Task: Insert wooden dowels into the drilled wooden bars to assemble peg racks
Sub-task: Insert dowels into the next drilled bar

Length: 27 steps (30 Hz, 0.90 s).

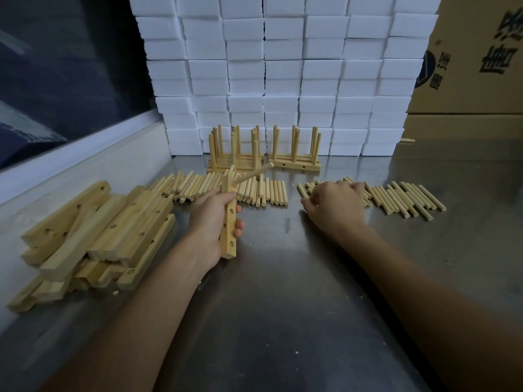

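Note:
My left hand (210,219) grips a drilled wooden bar (228,222) held nearly upright above the steel table (283,292). One dowel (254,172) sticks out of the bar's top hole, slanting up to the right; three lower holes stand empty. My right hand (335,206) rests palm down on the left end of a row of loose dowels (402,198), fingers curled over them; whether it holds one is hidden. A second batch of loose dowels (220,186) lies behind my left hand. Finished peg racks (294,157) stand at the back.
A heap of drilled bars (93,236) lies at the left. A wall of white foam blocks (283,66) rises behind the racks, and cardboard boxes (475,66) stand at the back right. A raised ledge (70,162) borders the table's left side.

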Motion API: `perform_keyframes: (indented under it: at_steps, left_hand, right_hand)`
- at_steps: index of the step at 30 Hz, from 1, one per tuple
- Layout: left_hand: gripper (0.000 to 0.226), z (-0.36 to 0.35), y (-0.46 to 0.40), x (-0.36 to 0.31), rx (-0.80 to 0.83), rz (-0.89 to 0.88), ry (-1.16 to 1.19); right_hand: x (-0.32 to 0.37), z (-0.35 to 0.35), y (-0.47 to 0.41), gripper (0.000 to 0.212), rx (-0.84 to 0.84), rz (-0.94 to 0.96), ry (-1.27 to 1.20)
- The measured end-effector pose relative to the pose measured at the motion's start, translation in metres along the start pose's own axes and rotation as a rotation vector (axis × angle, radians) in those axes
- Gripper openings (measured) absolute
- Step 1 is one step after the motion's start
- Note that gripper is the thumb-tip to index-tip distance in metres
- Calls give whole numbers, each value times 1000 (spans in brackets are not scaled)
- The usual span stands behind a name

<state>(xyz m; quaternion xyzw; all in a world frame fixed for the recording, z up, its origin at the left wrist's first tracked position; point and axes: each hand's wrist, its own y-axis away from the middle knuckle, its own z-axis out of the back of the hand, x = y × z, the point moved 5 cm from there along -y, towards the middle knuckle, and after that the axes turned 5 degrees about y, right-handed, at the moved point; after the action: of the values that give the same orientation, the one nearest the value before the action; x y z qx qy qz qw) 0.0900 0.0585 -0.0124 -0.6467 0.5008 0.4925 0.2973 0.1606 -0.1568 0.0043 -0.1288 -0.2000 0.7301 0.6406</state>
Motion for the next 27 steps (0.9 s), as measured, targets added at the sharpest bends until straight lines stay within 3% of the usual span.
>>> perform_keyframes:
  at_steps: [4,10,15,21,25,27]
  left_hand:
    - [26,-1,0,-2,6,-13,1]
    - [24,-2,2,-1,3,-14,8]
    - [17,-6,7,-1,16,-4,28]
    - [21,-9,13,-3,38,27,12]
    - [21,-7,15,-4,-31,31,-29]
    - [21,-6,16,-3,-40,56,-17]
  right_hand:
    - [-1,1,-4,17,64,-34,-60]
    - [4,-2,0,12,293,-3,-67]
    - [2,2,12,20,168,23,-121]
    - [1,12,32,6,52,55,-565]
    - [1,17,42,39,96,75,-757]
    - [4,16,45,43,146,93,-807]
